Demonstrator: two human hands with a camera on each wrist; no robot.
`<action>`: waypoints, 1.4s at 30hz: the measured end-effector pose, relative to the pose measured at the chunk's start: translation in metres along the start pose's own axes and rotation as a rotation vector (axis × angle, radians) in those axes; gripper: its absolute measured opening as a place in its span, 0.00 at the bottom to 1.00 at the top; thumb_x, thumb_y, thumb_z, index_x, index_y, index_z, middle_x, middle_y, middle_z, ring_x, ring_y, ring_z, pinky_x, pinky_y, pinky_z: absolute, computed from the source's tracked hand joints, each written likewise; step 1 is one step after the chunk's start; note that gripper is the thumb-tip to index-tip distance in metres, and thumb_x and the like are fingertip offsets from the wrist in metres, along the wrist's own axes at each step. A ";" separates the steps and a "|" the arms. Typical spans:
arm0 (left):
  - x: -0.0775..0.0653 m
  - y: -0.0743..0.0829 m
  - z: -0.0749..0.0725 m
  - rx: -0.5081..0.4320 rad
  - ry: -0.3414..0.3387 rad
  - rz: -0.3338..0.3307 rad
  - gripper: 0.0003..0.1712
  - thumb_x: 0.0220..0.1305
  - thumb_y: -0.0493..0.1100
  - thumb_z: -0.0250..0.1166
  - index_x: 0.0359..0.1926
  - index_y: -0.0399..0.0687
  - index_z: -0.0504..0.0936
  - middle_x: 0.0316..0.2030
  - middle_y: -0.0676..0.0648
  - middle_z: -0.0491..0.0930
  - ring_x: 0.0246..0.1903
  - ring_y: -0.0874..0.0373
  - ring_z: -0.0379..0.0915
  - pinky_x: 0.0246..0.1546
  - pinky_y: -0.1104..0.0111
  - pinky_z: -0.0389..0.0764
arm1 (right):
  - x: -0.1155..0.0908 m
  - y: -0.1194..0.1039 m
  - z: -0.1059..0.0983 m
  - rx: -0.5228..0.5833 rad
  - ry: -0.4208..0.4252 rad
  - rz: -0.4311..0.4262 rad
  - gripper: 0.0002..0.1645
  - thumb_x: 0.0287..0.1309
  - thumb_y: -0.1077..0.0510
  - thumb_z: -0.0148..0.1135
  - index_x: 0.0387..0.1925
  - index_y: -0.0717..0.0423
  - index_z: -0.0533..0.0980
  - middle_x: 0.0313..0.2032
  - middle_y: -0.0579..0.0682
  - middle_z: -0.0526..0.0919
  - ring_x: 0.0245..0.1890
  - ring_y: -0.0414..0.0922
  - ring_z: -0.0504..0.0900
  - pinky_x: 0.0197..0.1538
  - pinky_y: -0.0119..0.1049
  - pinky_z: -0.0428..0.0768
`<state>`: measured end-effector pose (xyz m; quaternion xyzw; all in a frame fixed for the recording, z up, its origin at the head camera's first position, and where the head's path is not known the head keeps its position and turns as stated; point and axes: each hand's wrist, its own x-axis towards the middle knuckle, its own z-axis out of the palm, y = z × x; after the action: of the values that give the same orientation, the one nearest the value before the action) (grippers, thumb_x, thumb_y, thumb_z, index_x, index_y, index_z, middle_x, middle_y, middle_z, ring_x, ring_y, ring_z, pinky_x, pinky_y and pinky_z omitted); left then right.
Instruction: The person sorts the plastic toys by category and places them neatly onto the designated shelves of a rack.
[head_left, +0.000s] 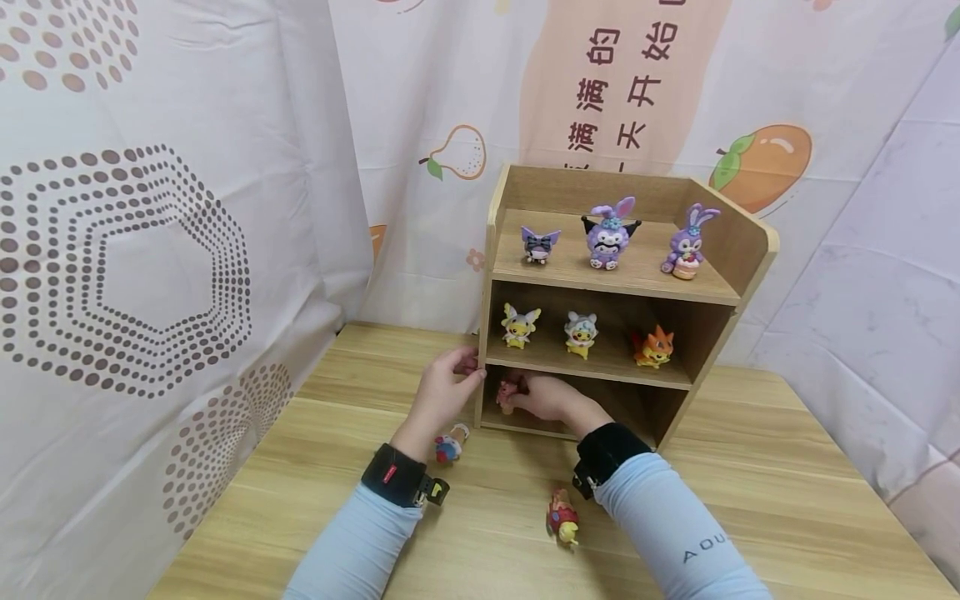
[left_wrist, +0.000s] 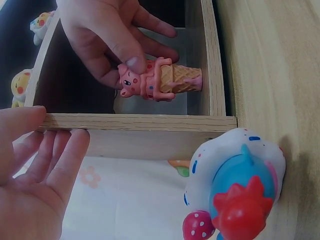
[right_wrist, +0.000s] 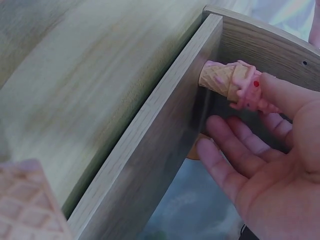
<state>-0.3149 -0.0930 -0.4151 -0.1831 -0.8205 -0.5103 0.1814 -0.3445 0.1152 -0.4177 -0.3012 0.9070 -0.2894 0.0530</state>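
My right hand (head_left: 551, 396) pinches a pink ice-cream-cone figurine (left_wrist: 160, 80) by its pink animal top, between thumb and forefinger. The figurine stands in the lowest compartment's left end, its waffle cone (right_wrist: 217, 77) down at the bottom board; the other fingers spread away from it. My left hand (head_left: 442, 387) rests its fingertips against the front edge and outer face of the wooden shelf's left side panel (left_wrist: 145, 121). Near my left wrist lies a blue, white and red cone figurine (head_left: 450, 444). A red and yellow cone figurine (head_left: 562, 518) lies on the table before my right forearm.
The shelf's top bears purple figurines, a small one (head_left: 538, 245), a larger one (head_left: 607, 242) and a rabbit (head_left: 686, 246). On the middle board stand two yellow figurines (head_left: 517, 325) and an orange one (head_left: 655, 347). A printed curtain (head_left: 420, 75) hangs behind the wooden table (head_left: 757, 467).
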 end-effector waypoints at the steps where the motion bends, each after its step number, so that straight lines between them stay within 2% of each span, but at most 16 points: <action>1: 0.000 0.000 0.000 -0.001 0.001 0.000 0.18 0.60 0.38 0.67 0.52 0.42 0.79 0.38 0.51 0.79 0.39 0.61 0.75 0.44 0.67 0.80 | 0.000 0.001 0.000 -0.011 0.002 -0.001 0.05 0.65 0.63 0.56 0.40 0.59 0.76 0.34 0.49 0.80 0.32 0.40 0.74 0.41 0.38 0.74; 7: 0.000 -0.001 0.001 -0.004 -0.001 -0.004 0.18 0.60 0.39 0.67 0.52 0.43 0.79 0.38 0.52 0.79 0.39 0.63 0.74 0.44 0.68 0.80 | 0.001 0.003 0.000 -0.011 0.006 -0.032 0.04 0.65 0.65 0.55 0.40 0.61 0.74 0.36 0.52 0.78 0.33 0.42 0.71 0.42 0.38 0.71; 21: -0.001 -0.003 0.002 -0.006 -0.002 -0.001 0.18 0.60 0.39 0.67 0.52 0.43 0.79 0.39 0.53 0.79 0.39 0.64 0.74 0.44 0.68 0.80 | -0.001 0.000 0.002 -0.006 0.001 0.033 0.07 0.65 0.63 0.56 0.44 0.60 0.74 0.36 0.50 0.79 0.34 0.41 0.73 0.44 0.40 0.74; 33: -0.001 -0.002 0.002 0.004 -0.003 -0.006 0.18 0.60 0.40 0.67 0.52 0.43 0.79 0.39 0.53 0.79 0.40 0.63 0.74 0.45 0.67 0.80 | 0.000 0.000 0.001 -0.038 0.007 0.013 0.07 0.64 0.65 0.56 0.43 0.60 0.74 0.37 0.50 0.78 0.35 0.42 0.73 0.44 0.40 0.75; 39: 0.000 -0.001 0.001 0.000 -0.004 0.000 0.19 0.60 0.39 0.67 0.52 0.42 0.78 0.39 0.52 0.79 0.40 0.62 0.74 0.45 0.66 0.80 | -0.002 0.000 -0.002 -0.049 -0.002 -0.003 0.12 0.64 0.63 0.57 0.48 0.61 0.72 0.40 0.52 0.79 0.37 0.42 0.74 0.46 0.41 0.75; 42: 0.000 -0.002 0.001 0.000 -0.006 -0.001 0.19 0.60 0.39 0.67 0.52 0.42 0.78 0.39 0.51 0.79 0.40 0.62 0.74 0.45 0.67 0.80 | -0.005 -0.002 -0.005 -0.066 -0.002 -0.014 0.18 0.64 0.62 0.58 0.53 0.63 0.69 0.40 0.53 0.80 0.37 0.43 0.76 0.45 0.42 0.76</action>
<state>-0.3164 -0.0927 -0.4169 -0.1842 -0.8211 -0.5100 0.1784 -0.3410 0.1191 -0.4127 -0.3094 0.9140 -0.2592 0.0419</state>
